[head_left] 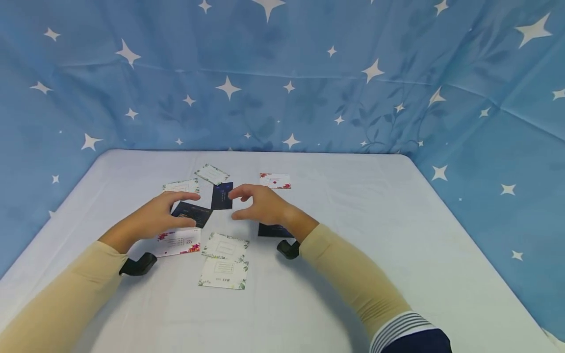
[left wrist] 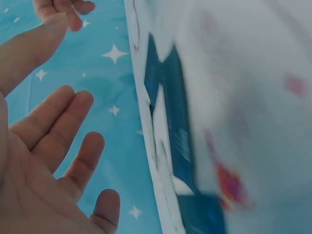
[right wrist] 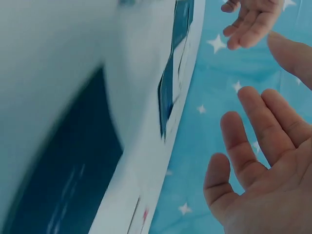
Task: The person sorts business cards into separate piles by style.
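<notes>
My left hand [head_left: 152,215] hovers above the table with thumb and fingers spread apart, holding nothing. Below and beside it lie a dark card [head_left: 194,214] and a white card with red flowers [head_left: 178,243]. Facing it, my right hand [head_left: 262,205] is also raised, its fingers bent loosely and apart from the thumb. Its fingertips appear close to an upright-laid dark navy card [head_left: 222,197]; whether they touch it cannot be told from the head view. Another dark card [head_left: 272,231] lies partly hidden under the right wrist. Both wrist views show the palms [left wrist: 39,180] bare.
Two leaf-bordered white cards [head_left: 224,273] lie nearest the front, edge to edge. Farther back are two more leaf-patterned cards [head_left: 212,174] and a white card with red corners [head_left: 275,180]. A blue star-patterned cloth [head_left: 309,113] hangs behind the white table [head_left: 375,206].
</notes>
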{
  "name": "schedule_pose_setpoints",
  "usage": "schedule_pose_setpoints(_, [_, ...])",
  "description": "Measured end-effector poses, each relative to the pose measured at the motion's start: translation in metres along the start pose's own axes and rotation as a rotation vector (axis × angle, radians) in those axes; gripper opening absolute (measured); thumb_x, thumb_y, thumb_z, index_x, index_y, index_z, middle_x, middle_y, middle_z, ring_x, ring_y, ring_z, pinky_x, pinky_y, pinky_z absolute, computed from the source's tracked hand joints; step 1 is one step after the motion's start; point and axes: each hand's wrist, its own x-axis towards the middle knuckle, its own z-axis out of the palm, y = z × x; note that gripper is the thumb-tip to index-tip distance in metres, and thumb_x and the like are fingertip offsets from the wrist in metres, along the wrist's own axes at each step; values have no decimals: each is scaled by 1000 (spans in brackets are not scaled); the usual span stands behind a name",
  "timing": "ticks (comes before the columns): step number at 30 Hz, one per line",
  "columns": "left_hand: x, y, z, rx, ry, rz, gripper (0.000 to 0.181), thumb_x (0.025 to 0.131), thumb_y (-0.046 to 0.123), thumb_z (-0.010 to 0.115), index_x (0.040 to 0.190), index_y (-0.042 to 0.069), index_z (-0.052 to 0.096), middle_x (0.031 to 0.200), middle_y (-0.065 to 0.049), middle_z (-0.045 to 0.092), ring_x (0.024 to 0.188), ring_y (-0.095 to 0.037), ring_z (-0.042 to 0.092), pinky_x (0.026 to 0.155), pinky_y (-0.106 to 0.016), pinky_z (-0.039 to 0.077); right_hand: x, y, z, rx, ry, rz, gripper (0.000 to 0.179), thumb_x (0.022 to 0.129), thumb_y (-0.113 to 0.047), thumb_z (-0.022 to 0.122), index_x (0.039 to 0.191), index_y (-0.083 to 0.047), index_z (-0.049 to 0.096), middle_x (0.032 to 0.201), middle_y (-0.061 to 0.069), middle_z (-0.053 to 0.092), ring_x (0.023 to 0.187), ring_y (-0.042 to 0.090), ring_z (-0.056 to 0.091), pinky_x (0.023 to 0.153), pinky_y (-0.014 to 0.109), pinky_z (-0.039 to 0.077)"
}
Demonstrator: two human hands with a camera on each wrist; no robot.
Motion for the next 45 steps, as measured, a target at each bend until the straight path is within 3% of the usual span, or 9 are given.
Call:
schedule_pose_setpoints(6, [-25, -20, -3, 44, 26, -40, 69, 86, 41, 78, 142, 10, 54, 148, -30, 35, 135, -52, 29, 98, -73, 29, 8, -16, 13, -105, -91, -43, 55, 89, -26, 77, 138, -10, 60, 136, -1, 60, 127, 16, 50, 105, 29, 39])
schedule_pose_setpoints(14, [-45, -39, 1, 36, 28, -73, 67, 82, 38, 83, 136, 7, 59, 142, -33, 40, 130, -53, 32, 94, -72, 31, 23, -25, 35, -112, -149, -63, 57, 89, -26, 78, 140, -10, 58, 136, -3, 59, 129, 10, 49, 105, 22, 35])
schedule_pose_setpoints(26, [-48, -43, 9, 125, 25, -58, 63, 72, 39, 88, 124, 12, 68, 130, -27, 54, 123, -49, 41, 89, -69, 28, 35, -42, 67, -263, -262, 8, 53, 86, -33, 81, 134, -21, 61, 130, -14, 61, 120, 1, 49, 104, 20, 34])
schedule_pose_setpoints(34, [-46, -40, 12, 199, 42, -22, 61, 70, 32, 91, 122, 10, 68, 125, -21, 60, 120, -46, 44, 82, -62, 27, 35, -44, 76, -445, -265, 39, 59, 85, -42, 80, 138, -33, 58, 123, -19, 57, 112, 8, 43, 94, 25, 38])
schedule_pose_setpoints(45, [-45, -37, 14, 190, 33, -44, 60, 70, 26, 91, 122, 9, 65, 126, -20, 60, 118, -46, 46, 82, -63, 30, 34, -48, 78, -486, -278, 58, 60, 85, -41, 81, 139, -34, 56, 128, -20, 57, 116, 10, 43, 99, 29, 37])
